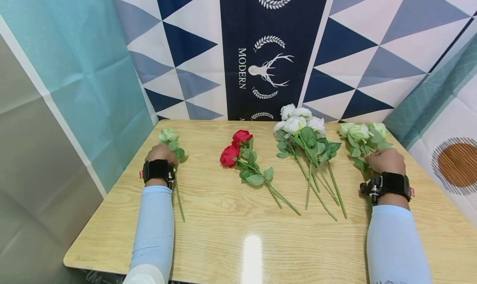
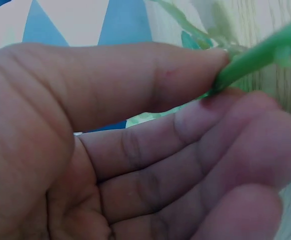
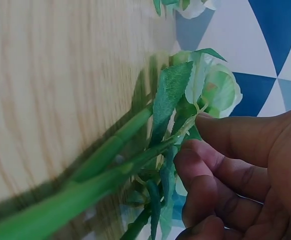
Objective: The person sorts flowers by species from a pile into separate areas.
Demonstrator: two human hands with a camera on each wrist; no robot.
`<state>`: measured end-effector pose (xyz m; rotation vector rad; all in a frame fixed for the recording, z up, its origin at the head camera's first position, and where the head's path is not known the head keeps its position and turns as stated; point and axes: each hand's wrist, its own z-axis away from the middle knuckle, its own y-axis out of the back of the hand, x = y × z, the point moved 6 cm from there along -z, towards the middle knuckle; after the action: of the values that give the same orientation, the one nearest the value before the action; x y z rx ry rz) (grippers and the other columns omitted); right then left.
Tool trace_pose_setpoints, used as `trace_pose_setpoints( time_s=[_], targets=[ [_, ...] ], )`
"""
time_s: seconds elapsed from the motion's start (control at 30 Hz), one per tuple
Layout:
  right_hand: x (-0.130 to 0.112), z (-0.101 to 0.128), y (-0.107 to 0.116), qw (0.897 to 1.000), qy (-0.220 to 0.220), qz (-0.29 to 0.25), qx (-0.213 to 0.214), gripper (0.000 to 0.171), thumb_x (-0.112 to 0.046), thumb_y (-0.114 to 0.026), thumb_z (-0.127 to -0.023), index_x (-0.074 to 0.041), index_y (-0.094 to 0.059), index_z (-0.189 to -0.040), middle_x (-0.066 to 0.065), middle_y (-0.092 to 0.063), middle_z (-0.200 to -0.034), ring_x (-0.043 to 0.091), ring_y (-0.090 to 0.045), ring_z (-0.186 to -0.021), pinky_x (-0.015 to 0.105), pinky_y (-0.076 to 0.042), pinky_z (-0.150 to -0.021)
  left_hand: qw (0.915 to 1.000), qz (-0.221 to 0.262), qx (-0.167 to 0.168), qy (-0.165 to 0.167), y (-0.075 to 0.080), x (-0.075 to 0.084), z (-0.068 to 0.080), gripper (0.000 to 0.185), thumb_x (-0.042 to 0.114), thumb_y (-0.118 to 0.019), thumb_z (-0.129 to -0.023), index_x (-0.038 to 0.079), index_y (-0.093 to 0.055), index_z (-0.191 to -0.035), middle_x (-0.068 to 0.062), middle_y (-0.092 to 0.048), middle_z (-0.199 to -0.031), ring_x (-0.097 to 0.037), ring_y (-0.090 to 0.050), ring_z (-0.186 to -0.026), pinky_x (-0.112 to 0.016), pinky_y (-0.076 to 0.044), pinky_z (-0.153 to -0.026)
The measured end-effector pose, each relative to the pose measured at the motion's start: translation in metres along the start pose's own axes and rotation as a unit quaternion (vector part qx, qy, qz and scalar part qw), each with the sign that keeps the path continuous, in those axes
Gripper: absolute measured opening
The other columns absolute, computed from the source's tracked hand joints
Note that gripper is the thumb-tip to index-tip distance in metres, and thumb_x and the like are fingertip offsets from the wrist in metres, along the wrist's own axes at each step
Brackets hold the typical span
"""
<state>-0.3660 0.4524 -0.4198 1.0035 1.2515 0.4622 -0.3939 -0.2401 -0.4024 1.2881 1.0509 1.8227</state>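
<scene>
Under both hands [image 1: 161, 153], pale green roses [image 1: 168, 135].

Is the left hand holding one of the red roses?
No, the left hand holds the stem of a pale green rose; the red roses lie untouched mid-table.

Both forearms wear pale blue sleeves [image 1: 155, 226]. Black wrist straps [image 1: 155, 170] carry small cameras and red tabs.

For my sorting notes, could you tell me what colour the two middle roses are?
The two roses are red, with green leaves; clearest in the head view.
</scene>
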Motion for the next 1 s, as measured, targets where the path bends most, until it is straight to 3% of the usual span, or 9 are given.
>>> trace_pose_setpoints(
  time_s=[0.27,0.47,0.57,0.77,1.0],
  targets=[
    [-0.003,-0.001,0.013,0.999,0.033,-0.003,0.032,0.045,-0.030,-0.064,-0.097,-0.005,-0.068,-0.059,0.000,-0.059,-0.053,0.025,-0.054,-0.055,0.037,-0.041,-0.050,0.9998,0.004,0.007,-0.017,-0.006,-0.003,-0.005,0.019,0.016,-0.078,-0.083,-0.002,-0.072,-0.085,-0.016,-0.068,-0.084,-0.033,-0.063,-0.080,-0.041,-0.051,-0.070],
    [-0.017,0.009,0.033,0.997,0.049,-0.007,0.061,0.050,-0.033,-0.063,-0.100,-0.007,-0.067,-0.058,-0.001,-0.057,-0.050,0.025,-0.054,-0.054,0.036,-0.040,-0.051,0.9985,0.025,0.040,-0.026,0.002,0.000,-0.005,0.013,0.009,-0.077,-0.077,0.000,-0.069,-0.074,-0.013,-0.065,-0.072,-0.032,-0.062,-0.072,-0.037,-0.049,-0.060],
    [-0.024,0.014,0.041,0.996,0.055,-0.008,0.076,0.047,-0.033,-0.063,-0.100,-0.002,-0.073,-0.066,-0.001,-0.060,-0.052,0.025,-0.054,-0.055,0.037,-0.040,-0.050,0.9979,0.028,0.053,-0.025,0.006,0.000,-0.005,0.013,0.008,-0.075,-0.077,0.002,-0.068,-0.069,-0.012,-0.064,-0.068,-0.032,-0.062,-0.068,-0.036,-0.048,-0.055],
    [-0.037,0.024,0.055,0.993,0.054,-0.014,0.100,0.045,-0.033,-0.063,-0.100,0.011,-0.075,-0.098,0.002,-0.064,-0.059,0.031,-0.056,-0.065,0.038,-0.040,-0.051,0.9957,0.042,0.078,-0.024,0.013,0.002,-0.005,0.018,0.008,-0.066,-0.081,0.004,-0.068,-0.063,-0.008,-0.063,-0.057,-0.030,-0.064,-0.061,-0.035,-0.050,-0.053],
    [-0.056,0.034,0.065,0.990,0.068,-0.021,0.123,0.050,-0.036,-0.060,-0.102,0.013,-0.072,-0.107,0.012,-0.068,-0.068,0.038,-0.056,-0.081,0.040,-0.041,-0.057,0.9884,0.048,0.137,-0.046,0.031,0.009,0.003,0.019,0.007,-0.060,-0.083,0.004,-0.068,-0.066,-0.008,-0.063,-0.058,-0.036,-0.066,-0.072,-0.039,-0.052,-0.060]
  ],
)
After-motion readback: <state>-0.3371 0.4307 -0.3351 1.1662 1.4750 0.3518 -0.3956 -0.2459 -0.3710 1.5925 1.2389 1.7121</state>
